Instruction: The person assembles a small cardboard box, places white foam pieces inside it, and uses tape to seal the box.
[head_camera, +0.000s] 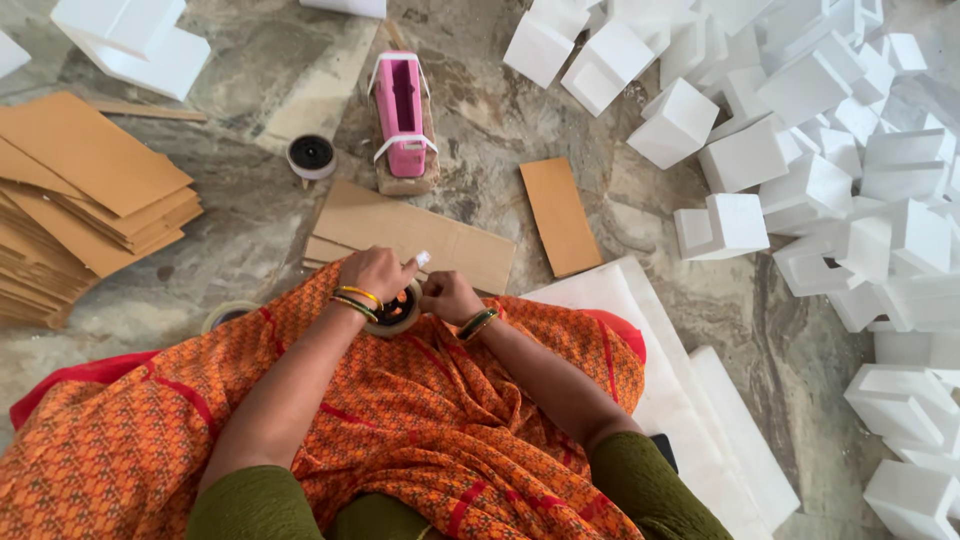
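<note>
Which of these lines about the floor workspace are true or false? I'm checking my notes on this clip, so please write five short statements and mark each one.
1. Both hands, left hand and right hand, are on a roll of tape over the lap. True.
2. The pink tool lies in the person's lap. False: it sits on the stone floor, beyond the flat cardboard sheet.
3. A stack of brown cardboard sheets lies on the person's left. True.
4. The white foam blocks are piled on the person's left. False: most are heaped on the right.
5. A second tape roll rests on the floor near the pink tool. True.
</note>
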